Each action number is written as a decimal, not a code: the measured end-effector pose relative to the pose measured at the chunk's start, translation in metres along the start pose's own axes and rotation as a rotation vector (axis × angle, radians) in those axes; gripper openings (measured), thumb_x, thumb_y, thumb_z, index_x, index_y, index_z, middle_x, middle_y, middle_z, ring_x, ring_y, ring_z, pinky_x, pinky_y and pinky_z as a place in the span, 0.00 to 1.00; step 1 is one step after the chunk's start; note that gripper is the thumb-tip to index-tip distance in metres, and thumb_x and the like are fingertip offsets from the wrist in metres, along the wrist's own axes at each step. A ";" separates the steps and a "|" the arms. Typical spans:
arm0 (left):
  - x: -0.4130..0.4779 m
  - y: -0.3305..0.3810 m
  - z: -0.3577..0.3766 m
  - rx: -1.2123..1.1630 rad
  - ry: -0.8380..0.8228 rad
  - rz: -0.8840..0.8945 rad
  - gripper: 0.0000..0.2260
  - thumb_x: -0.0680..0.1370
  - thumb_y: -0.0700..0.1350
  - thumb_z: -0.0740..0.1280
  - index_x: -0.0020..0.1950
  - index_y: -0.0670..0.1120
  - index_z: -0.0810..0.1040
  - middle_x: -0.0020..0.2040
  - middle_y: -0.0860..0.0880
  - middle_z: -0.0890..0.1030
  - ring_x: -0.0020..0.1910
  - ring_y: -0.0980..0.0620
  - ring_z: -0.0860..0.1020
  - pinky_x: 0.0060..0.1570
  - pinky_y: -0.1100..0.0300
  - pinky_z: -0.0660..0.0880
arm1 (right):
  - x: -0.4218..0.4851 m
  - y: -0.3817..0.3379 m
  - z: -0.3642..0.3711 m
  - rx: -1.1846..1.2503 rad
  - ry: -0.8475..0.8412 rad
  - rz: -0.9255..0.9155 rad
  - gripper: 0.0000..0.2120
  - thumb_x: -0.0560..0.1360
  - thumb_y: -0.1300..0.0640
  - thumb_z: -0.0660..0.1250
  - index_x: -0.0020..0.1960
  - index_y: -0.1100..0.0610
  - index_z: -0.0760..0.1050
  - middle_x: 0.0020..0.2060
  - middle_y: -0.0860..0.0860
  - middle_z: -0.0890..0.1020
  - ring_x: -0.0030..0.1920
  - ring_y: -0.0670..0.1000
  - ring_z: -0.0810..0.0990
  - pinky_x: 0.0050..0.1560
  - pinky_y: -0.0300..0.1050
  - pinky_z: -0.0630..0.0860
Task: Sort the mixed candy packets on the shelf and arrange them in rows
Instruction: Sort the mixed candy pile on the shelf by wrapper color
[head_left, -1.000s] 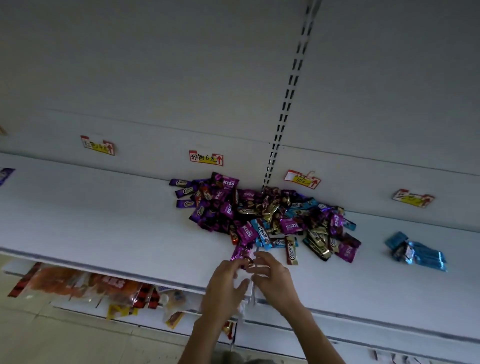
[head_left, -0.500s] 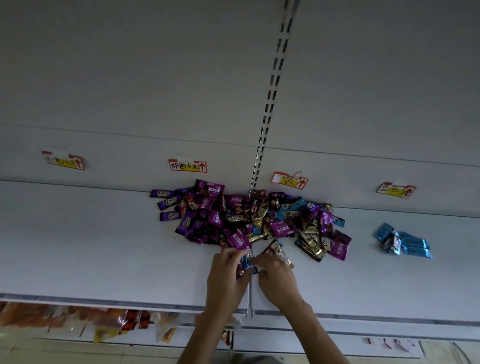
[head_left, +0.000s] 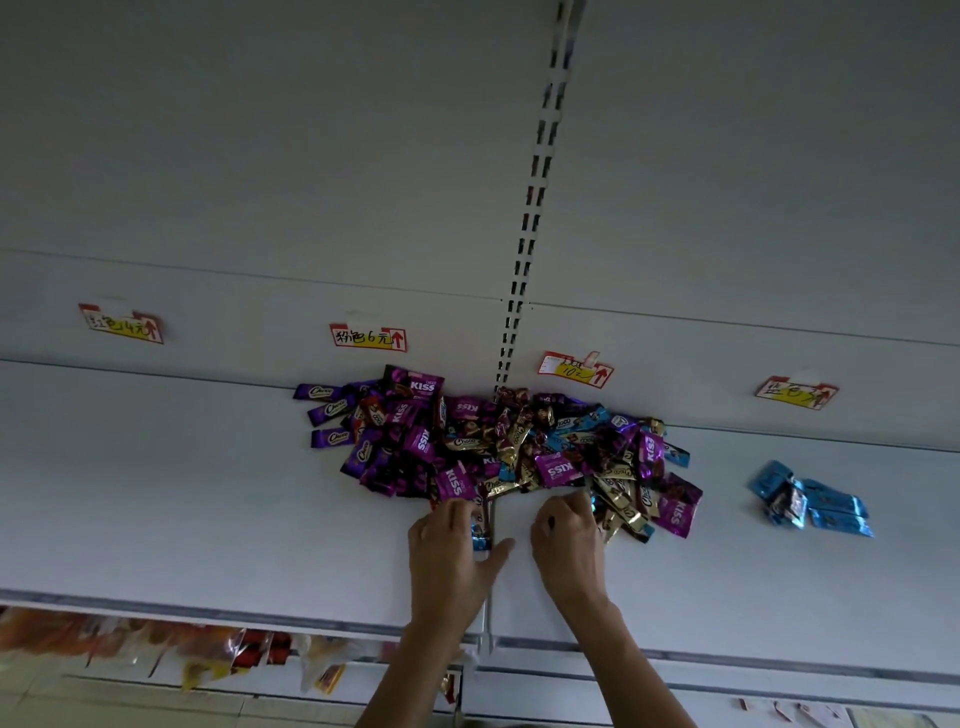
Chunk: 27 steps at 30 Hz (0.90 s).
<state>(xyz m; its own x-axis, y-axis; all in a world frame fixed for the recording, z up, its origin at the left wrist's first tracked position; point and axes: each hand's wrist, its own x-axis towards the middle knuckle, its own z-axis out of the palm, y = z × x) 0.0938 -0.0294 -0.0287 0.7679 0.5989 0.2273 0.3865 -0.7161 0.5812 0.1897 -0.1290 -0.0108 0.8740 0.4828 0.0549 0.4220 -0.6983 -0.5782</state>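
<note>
Head view. Shelf (head_left: 156, 493): white and flat, with its front edge on the near side of the fingers. Pile (head_left: 493, 447): mixed candy packets in purple, magenta, gold, brown and blue, some marked KISS or Choco, heaped against the back wall. It lies straight beyond the fingers of both hands, and its near edge touches them. Left hand (head_left: 452, 551): back up, with the fingers (head_left: 451, 512) reaching forward to the pile's near edge and the thumb spread out toward the right hand. Blue packet (head_left: 480, 538): shows in the gap between the left fingers and thumb; it cannot be told whether it is gripped or only lies under the hand. Right hand (head_left: 566, 540): back up, fingers (head_left: 569, 506) bent at the knuckles with the tips among gold packets at the pile's near right edge; it cannot be told whether they pinch one. The two hands are near each other but apart. Strip (head_left: 488, 623): thin and pale, running between the hands from the pile to the shelf's front edge. Blue packets (head_left: 815, 504): a small separate group on the shelf, well to the right of the right fingers and clear of the pile. Tags (head_left: 369, 338): four red-and-yellow handwritten price labels on the back wall, beyond the fingers and spread left to right. Upright (head_left: 524, 249): a slotted rail rising from behind the pile. Bags (head_left: 218, 649): orange and red, blurred, on a lower level below and left of the hands.
</note>
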 end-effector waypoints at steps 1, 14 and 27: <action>0.002 0.003 0.001 0.024 0.008 -0.026 0.21 0.62 0.55 0.78 0.47 0.46 0.76 0.42 0.50 0.78 0.41 0.51 0.76 0.44 0.55 0.74 | 0.001 0.000 0.001 0.019 0.002 -0.032 0.03 0.71 0.70 0.66 0.40 0.64 0.75 0.44 0.55 0.74 0.32 0.50 0.71 0.28 0.34 0.65; 0.044 0.006 -0.002 -0.111 -0.098 -0.201 0.12 0.74 0.38 0.68 0.57 0.42 0.76 0.51 0.47 0.79 0.50 0.49 0.77 0.51 0.57 0.75 | 0.035 -0.001 -0.028 -0.124 -0.283 0.222 0.12 0.72 0.64 0.64 0.54 0.60 0.67 0.47 0.54 0.74 0.43 0.52 0.73 0.35 0.40 0.67; 0.059 0.014 -0.013 -0.289 -0.147 -0.363 0.05 0.75 0.34 0.64 0.46 0.42 0.73 0.43 0.48 0.77 0.37 0.57 0.74 0.29 0.72 0.69 | 0.068 0.010 -0.011 0.038 -0.049 -0.045 0.13 0.76 0.65 0.62 0.61 0.62 0.73 0.55 0.57 0.77 0.55 0.56 0.74 0.53 0.48 0.74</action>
<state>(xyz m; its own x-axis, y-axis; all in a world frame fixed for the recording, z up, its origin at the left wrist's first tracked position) 0.1373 0.0005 0.0032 0.6816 0.7199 -0.1310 0.5012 -0.3290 0.8003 0.2559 -0.1091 -0.0037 0.8411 0.5392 0.0421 0.4502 -0.6550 -0.6069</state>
